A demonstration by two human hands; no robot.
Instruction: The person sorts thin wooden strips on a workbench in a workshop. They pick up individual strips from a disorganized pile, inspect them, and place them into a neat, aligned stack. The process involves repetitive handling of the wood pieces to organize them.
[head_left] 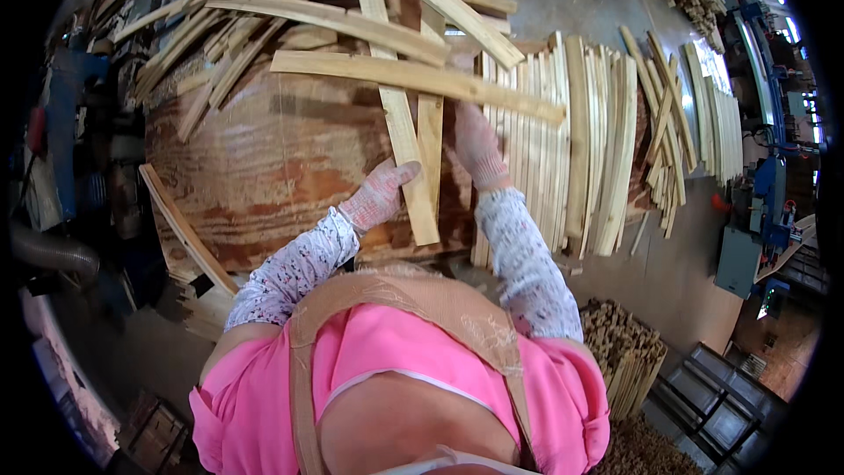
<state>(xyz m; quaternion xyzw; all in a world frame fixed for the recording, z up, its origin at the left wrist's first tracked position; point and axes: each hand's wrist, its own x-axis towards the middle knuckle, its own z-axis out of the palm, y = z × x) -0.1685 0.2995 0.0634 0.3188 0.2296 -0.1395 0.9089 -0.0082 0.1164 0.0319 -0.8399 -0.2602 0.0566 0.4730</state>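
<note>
Here, at my 11 o'clock, my gloved left hand (374, 198) pinches the edge of a pale slat (397, 114), thumb on top, the slat lying at 12 across a second slat (429, 145) over the wooden tabletop (308, 145). At 1 o'clock, my gloved right hand (480, 151) is at the near edge of a crossing board (422, 79), fingertips hidden, so I cannot tell whether they grip. Loose boards (325, 19) heap beyond at 11, while a row of slats (576, 141) lies packed toward 1.
</note>
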